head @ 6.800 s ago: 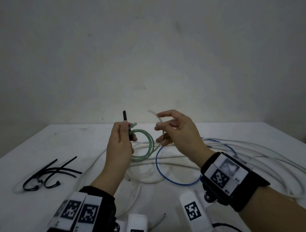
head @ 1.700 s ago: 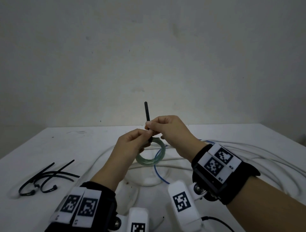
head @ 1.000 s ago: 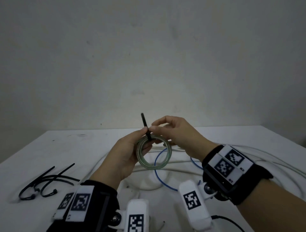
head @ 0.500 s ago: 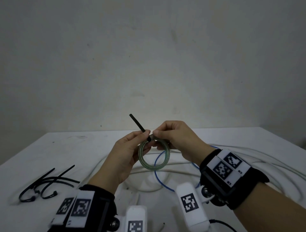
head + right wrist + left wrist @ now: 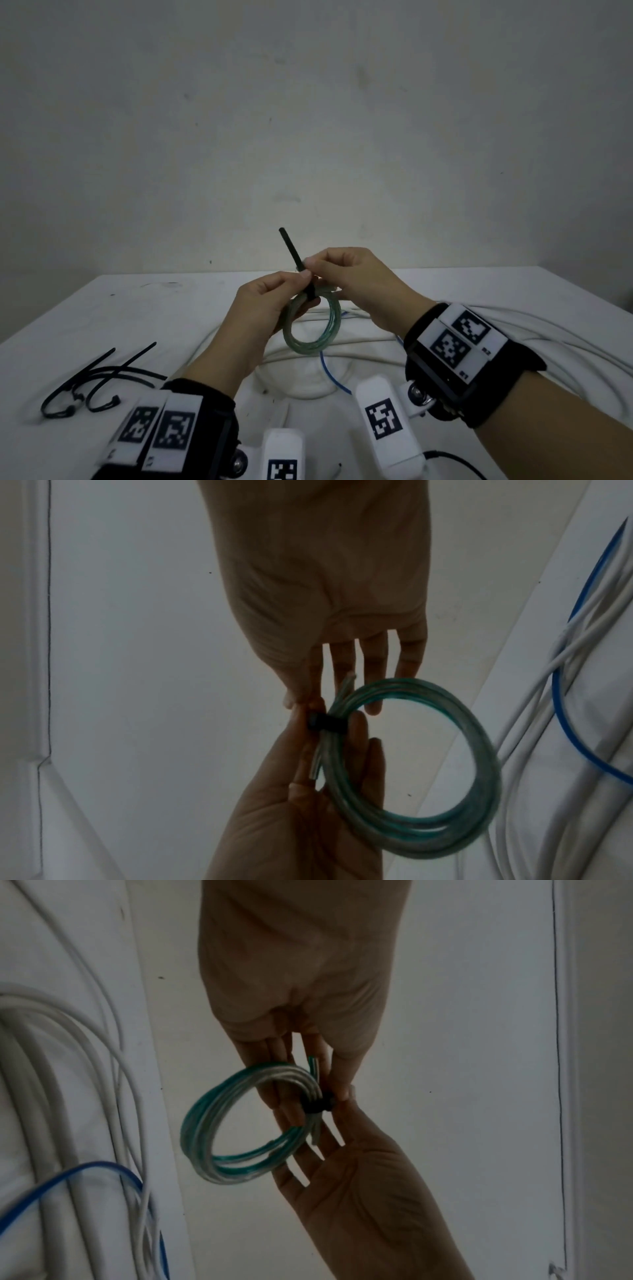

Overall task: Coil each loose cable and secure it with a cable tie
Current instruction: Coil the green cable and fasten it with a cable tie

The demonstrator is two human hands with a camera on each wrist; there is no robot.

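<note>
A small coil of translucent green cable (image 5: 308, 334) hangs above the table between both hands. A black cable tie (image 5: 310, 291) is wrapped round its top, and the tail (image 5: 289, 248) sticks up to the left. My left hand (image 5: 298, 281) grips the coil at the tie, thumb on top and fingers under the strands. My right hand (image 5: 317, 269) pinches the tie's tail just above the coil. In the left wrist view the tie (image 5: 316, 1104) binds the coil (image 5: 219, 1123). In the right wrist view the tie (image 5: 325, 721) and coil (image 5: 445, 764) show between both hands.
Several spare black cable ties (image 5: 96, 377) lie on the white table (image 5: 154, 308) at the left. Loose white cables (image 5: 513, 329) spread under and right of the hands, with a blue cable (image 5: 334, 373) among them. A grey wall stands behind the table.
My right hand left the cable's loose end and came to the tie. Over the last second the tie's tail leaned left, then stood a little more upright; the coil stayed in my left hand.
</note>
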